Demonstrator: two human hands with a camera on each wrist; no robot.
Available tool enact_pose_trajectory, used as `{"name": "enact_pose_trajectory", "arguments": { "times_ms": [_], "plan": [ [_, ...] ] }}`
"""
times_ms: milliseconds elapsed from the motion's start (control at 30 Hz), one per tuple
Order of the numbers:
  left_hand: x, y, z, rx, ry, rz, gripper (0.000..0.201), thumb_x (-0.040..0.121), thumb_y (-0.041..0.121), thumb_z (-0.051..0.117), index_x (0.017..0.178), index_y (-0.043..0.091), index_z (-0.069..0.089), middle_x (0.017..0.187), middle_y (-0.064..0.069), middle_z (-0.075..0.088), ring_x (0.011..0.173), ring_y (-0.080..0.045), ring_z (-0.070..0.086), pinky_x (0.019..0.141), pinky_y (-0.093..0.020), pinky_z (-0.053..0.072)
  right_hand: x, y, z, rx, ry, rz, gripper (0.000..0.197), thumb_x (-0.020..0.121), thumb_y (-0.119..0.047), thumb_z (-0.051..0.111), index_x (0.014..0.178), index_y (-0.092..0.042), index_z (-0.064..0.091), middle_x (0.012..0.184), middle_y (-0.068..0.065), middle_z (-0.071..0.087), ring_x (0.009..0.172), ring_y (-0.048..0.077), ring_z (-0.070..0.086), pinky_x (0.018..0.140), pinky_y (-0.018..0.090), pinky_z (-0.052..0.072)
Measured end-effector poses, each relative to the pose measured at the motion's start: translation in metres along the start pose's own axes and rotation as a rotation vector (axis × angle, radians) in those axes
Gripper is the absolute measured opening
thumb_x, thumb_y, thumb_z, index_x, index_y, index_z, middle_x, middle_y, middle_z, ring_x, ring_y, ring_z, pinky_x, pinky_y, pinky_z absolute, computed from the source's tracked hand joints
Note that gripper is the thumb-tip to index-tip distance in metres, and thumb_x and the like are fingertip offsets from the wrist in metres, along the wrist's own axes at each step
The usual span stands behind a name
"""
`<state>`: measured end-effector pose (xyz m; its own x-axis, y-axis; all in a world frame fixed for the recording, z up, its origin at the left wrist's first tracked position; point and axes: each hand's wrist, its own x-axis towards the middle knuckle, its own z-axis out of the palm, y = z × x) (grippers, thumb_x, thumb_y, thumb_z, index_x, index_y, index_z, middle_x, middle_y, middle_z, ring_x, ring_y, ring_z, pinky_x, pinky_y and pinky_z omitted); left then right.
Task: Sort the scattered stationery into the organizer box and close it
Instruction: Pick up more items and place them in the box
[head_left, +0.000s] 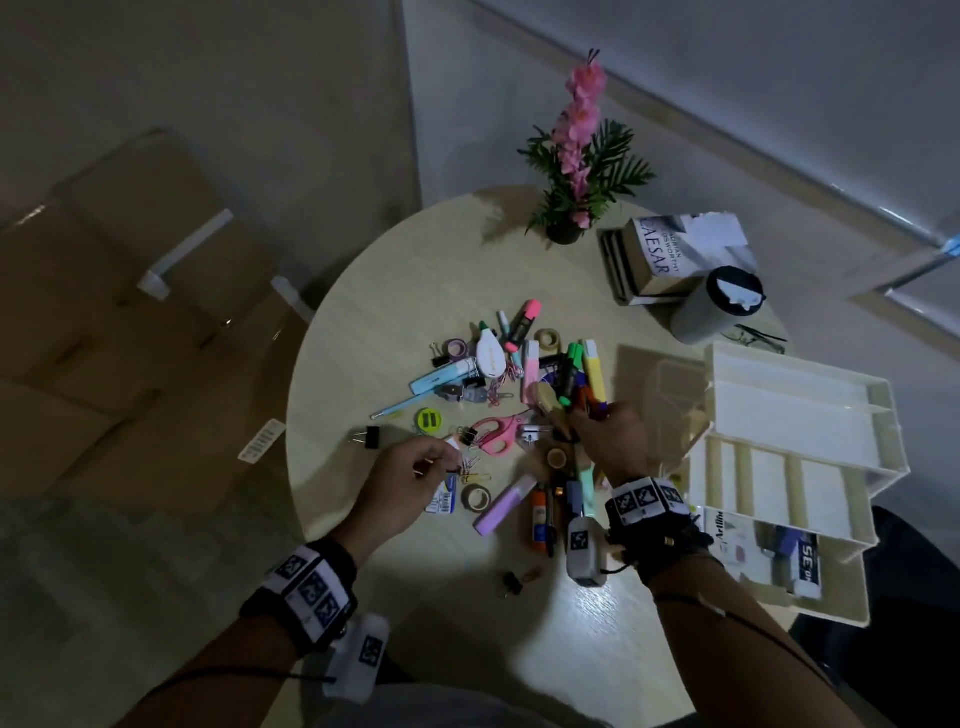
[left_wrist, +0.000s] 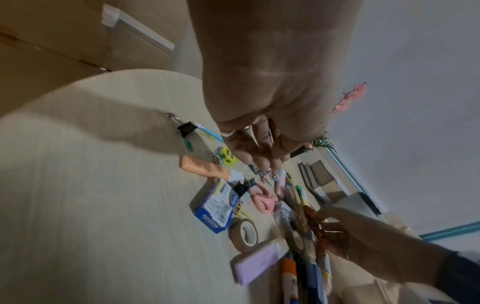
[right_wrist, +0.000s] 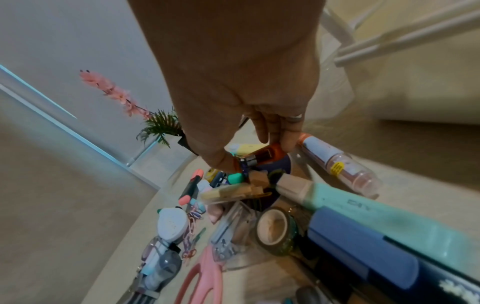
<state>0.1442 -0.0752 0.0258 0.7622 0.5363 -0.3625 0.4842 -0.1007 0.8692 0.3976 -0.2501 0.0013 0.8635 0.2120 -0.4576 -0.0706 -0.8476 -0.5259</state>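
Observation:
Scattered stationery lies in a heap mid-table: pink scissors (head_left: 496, 431), a correction tape (head_left: 489, 353), a purple highlighter (head_left: 504, 506), a glue stick (head_left: 540, 514), tape rolls (head_left: 475, 498), a blue staple box (left_wrist: 215, 207). The white tiered organizer box (head_left: 800, 415) stands open at the right edge. My right hand (head_left: 597, 415) (right_wrist: 253, 154) grips a bundle of markers (right_wrist: 270, 153) and highlighters, lifted just above the heap. My left hand (head_left: 447, 457) (left_wrist: 265, 162) hovers over loose paper clips (head_left: 475, 470), fingertips bunched, nothing visible between them.
A potted pink flower (head_left: 571, 208), stacked books (head_left: 660, 260), a lidded cup (head_left: 711, 306) and glasses (head_left: 758, 338) sit at the table's back right. Cardboard boxes (head_left: 104, 312) stand on the floor to the left. A small binder clip (head_left: 514, 582) lies near the front edge.

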Motion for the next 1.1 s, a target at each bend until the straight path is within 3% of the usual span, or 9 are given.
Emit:
{"name": "enact_pose_trajectory", "arguments": {
  "times_ms": [133, 200, 300, 367, 467, 633, 800, 967, 1100],
  "plan": [
    [0.031, 0.018, 0.021, 0.058, -0.108, 0.074, 0.014, 0.100, 0.007, 0.066, 0.103, 0.017, 0.075, 0.101, 0.011, 0.076, 0.096, 0.000, 0.070, 0.082, -0.014, 0.053, -0.022, 0.002, -0.015, 0.328, 0.005, 0.054, 0.047, 0.085, -0.052, 0.075, 0.075, -0.006, 0.075, 0.066, 0.007, 0.070, 0.060, 0.023, 0.065, 0.054, 0.032, 0.046],
    [0.055, 0.035, 0.038, 0.148, -0.154, 0.145, 0.010, 0.100, 0.012, 0.065, 0.103, 0.018, 0.073, 0.099, 0.011, 0.074, 0.096, -0.006, 0.070, 0.081, -0.016, 0.055, -0.036, 0.001, -0.022, 0.597, -0.125, 0.125, 0.046, 0.090, -0.052, 0.073, 0.089, -0.006, 0.075, 0.072, 0.004, 0.071, 0.060, 0.017, 0.062, 0.057, 0.032, 0.049],
    [0.100, 0.068, 0.067, 0.313, -0.141, 0.221, 0.010, 0.097, 0.016, 0.063, 0.102, 0.018, 0.072, 0.098, 0.003, 0.074, 0.092, -0.018, 0.070, 0.081, -0.034, 0.060, -0.059, -0.005, -0.040, 0.962, -0.331, 0.233, 0.023, 0.103, -0.027, 0.053, 0.105, -0.011, 0.069, 0.077, 0.001, 0.071, 0.062, 0.012, 0.066, 0.059, 0.026, 0.053],
    [0.130, 0.091, 0.087, 0.445, -0.141, 0.202, 0.013, 0.093, 0.022, 0.063, 0.100, 0.016, 0.072, 0.098, -0.006, 0.075, 0.093, -0.028, 0.070, 0.079, -0.039, 0.060, -0.071, -0.001, -0.050, 1.085, -0.378, 0.272, 0.031, 0.099, -0.023, 0.045, 0.114, -0.010, 0.069, 0.081, 0.003, 0.070, 0.066, 0.014, 0.064, 0.061, 0.027, 0.050],
    [0.164, 0.118, 0.118, 0.674, -0.157, 0.195, 0.025, 0.090, 0.034, 0.063, 0.091, 0.009, 0.069, 0.096, -0.016, 0.073, 0.094, -0.037, 0.071, 0.072, -0.036, 0.054, -0.087, 0.012, -0.066, 1.117, -0.362, 0.295, 0.055, 0.083, -0.033, 0.042, 0.120, -0.001, 0.067, 0.092, 0.019, 0.064, 0.073, 0.025, 0.056, 0.065, 0.035, 0.036],
    [0.200, 0.116, 0.138, 0.877, -0.102, 0.155, 0.049, 0.081, 0.042, 0.075, 0.114, 0.009, 0.061, 0.114, -0.019, 0.067, 0.107, -0.041, 0.066, 0.083, -0.043, 0.057, -0.111, 0.019, -0.090, 1.160, -0.387, 0.259, 0.054, 0.089, -0.027, 0.031, 0.113, 0.003, 0.069, 0.087, 0.020, 0.062, 0.071, 0.025, 0.053, 0.067, 0.039, 0.033],
    [0.212, 0.114, 0.154, 1.124, -0.133, 0.318, 0.060, 0.077, 0.052, 0.077, 0.119, 0.013, 0.059, 0.126, -0.014, 0.052, 0.104, -0.041, 0.061, 0.083, -0.046, 0.053, -0.126, 0.039, -0.103, 1.201, -0.361, 0.294, 0.055, 0.100, -0.030, 0.029, 0.115, 0.003, 0.070, 0.084, 0.018, 0.061, 0.070, 0.024, 0.051, 0.065, 0.037, 0.032],
    [0.216, 0.103, 0.159, 1.164, -0.160, 0.349, 0.061, 0.081, 0.053, 0.071, 0.125, 0.013, 0.060, 0.130, -0.013, 0.053, 0.119, -0.041, 0.056, 0.100, -0.050, 0.046, -0.133, 0.055, -0.096, 1.205, -0.308, 0.272, 0.051, 0.108, -0.032, 0.036, 0.134, 0.003, 0.063, 0.093, 0.023, 0.067, 0.075, 0.027, 0.057, 0.065, 0.036, 0.035],
    [0.220, 0.099, 0.161, 1.095, -0.175, 0.323, 0.065, 0.079, 0.053, 0.074, 0.128, 0.012, 0.057, 0.131, -0.014, 0.054, 0.125, -0.040, 0.053, 0.108, -0.052, 0.042, -0.143, 0.066, -0.100, 1.152, -0.238, 0.227, 0.042, 0.108, -0.031, 0.047, 0.131, -0.002, 0.067, 0.112, 0.032, 0.072, 0.085, 0.033, 0.067, 0.070, 0.035, 0.046]
  ]
}}
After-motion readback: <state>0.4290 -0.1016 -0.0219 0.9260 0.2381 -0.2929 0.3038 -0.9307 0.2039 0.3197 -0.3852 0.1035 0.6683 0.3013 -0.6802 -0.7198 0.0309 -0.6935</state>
